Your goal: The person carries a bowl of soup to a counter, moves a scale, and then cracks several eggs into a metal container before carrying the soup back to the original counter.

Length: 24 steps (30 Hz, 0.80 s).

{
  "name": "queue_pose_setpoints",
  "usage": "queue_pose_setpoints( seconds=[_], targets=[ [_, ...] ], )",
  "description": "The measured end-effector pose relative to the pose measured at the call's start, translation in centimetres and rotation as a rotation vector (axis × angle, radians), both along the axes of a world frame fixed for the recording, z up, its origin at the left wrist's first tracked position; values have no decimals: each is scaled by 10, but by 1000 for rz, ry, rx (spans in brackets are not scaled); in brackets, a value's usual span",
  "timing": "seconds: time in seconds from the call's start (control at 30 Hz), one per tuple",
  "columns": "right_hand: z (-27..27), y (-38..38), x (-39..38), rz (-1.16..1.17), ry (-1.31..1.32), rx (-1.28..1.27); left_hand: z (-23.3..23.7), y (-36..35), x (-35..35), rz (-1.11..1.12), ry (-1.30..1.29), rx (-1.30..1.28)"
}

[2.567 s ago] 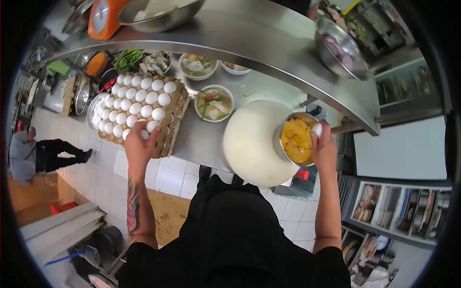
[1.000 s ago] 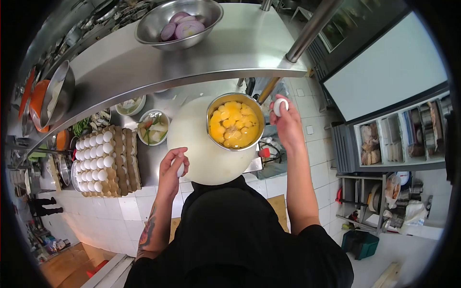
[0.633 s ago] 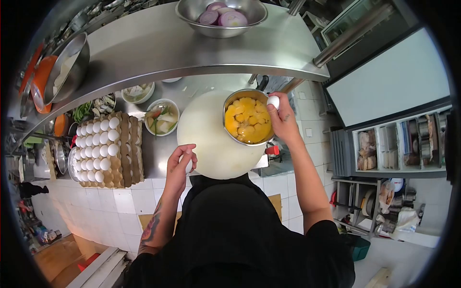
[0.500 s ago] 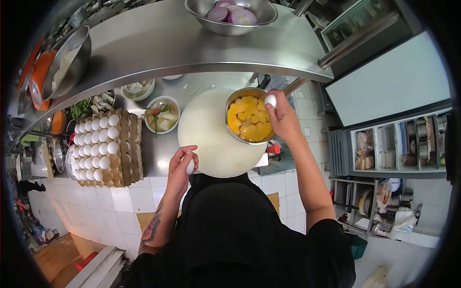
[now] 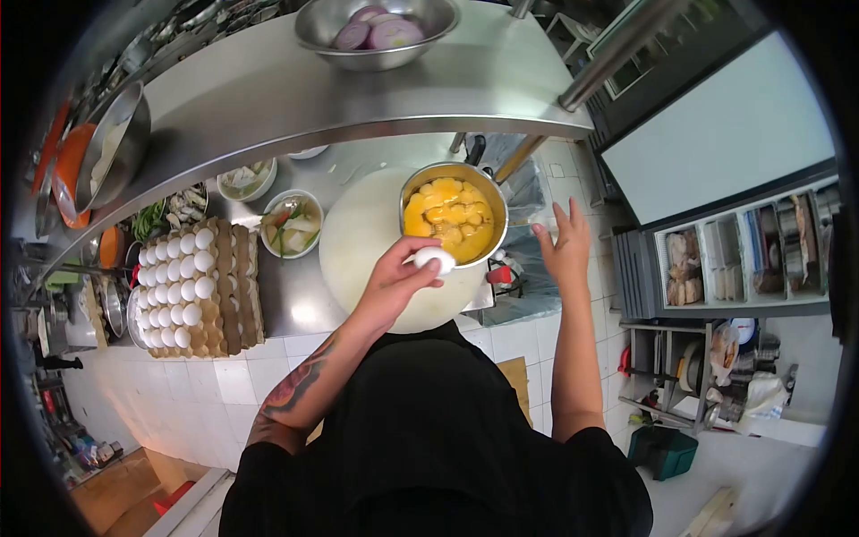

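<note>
My left hand [image 5: 398, 279] is closed around a white egg [image 5: 434, 260] at the near rim of a metal pot. Many cracked eggs with yellow yolks [image 5: 458, 215] lie in the pot [image 5: 502, 201], which stands on a round white cutting board [image 5: 353, 259]. My right hand [image 5: 566, 246] is off to the right of the pot, fingers spread, holding nothing, above a plastic-lined bin area [image 5: 537, 277]. On the left, white eggs [image 5: 174, 268] fill most of a stack of cardboard egg trays [image 5: 234, 295].
Bowls of cut vegetables [image 5: 292, 224] stand between the trays and the board. Overhead, a steel shelf [image 5: 268, 98] carries a metal bowl [image 5: 376, 59] of halved red onions. A red-handled object [image 5: 501, 275] lies by the board's right edge. An open-topped chiller [image 5: 743, 255] stands at right.
My left hand has moved right and up to the pot with its egg. My right hand has moved right, away from the pot, and opened; the egg it held is no longer in it.
</note>
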State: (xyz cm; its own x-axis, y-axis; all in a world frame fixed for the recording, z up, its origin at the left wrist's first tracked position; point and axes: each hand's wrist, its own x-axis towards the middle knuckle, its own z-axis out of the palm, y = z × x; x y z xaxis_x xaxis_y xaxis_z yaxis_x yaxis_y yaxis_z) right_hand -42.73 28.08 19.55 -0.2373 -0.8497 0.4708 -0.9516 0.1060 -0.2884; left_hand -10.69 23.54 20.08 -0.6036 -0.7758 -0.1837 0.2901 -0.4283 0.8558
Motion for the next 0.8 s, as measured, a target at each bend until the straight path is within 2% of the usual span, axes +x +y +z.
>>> queue_pose_setpoints(
  seconds=[0.07,0.13,0.17,0.23,0.27,0.33,0.37,0.43,0.47,0.53,0.57,0.6,0.67,0.7,0.8],
  targets=[
    [23,12,27,122,-75,-80,-4,-9,-30,-75,-44,-96],
    [54,20,67,381,-746,77,-6,-14,-54,-117,-72,-76],
    [52,18,72,374,-749,69,-6,-18,-63,-131,-137,-175],
    [50,12,74,668,-661,242,-3,-17,-74,-137,-239,-306],
    [37,7,64,665,-661,233,3,-15,-74,-142,-240,-313],
    [5,-10,40,486,-913,186,9,-14,-67,-109,-245,-83],
    [13,-19,36,323,-1217,166,9,-15,-63,-107,-246,-87],
    [6,-52,24,133,-1499,-195,7,-15,-50,-23,-232,-88],
    [1,-67,21,136,-1501,-193,5,-14,-43,-20,-233,-88],
    [-9,-93,17,58,-1531,-405,2,-11,-28,9,-214,-120],
    [-16,-101,11,97,-1479,-121,1,-8,-19,14,-212,-121],
    [-14,-101,9,104,-1477,-119,0,-4,-8,28,-210,-110],
    [-8,-96,9,202,-1747,-114,-4,5,19,53,-204,-99],
    [4,-86,12,186,-1795,-161,-8,9,34,92,-226,-87],
    [13,-57,26,237,-1754,-122,-25,24,80,222,-296,-25]
  ],
)
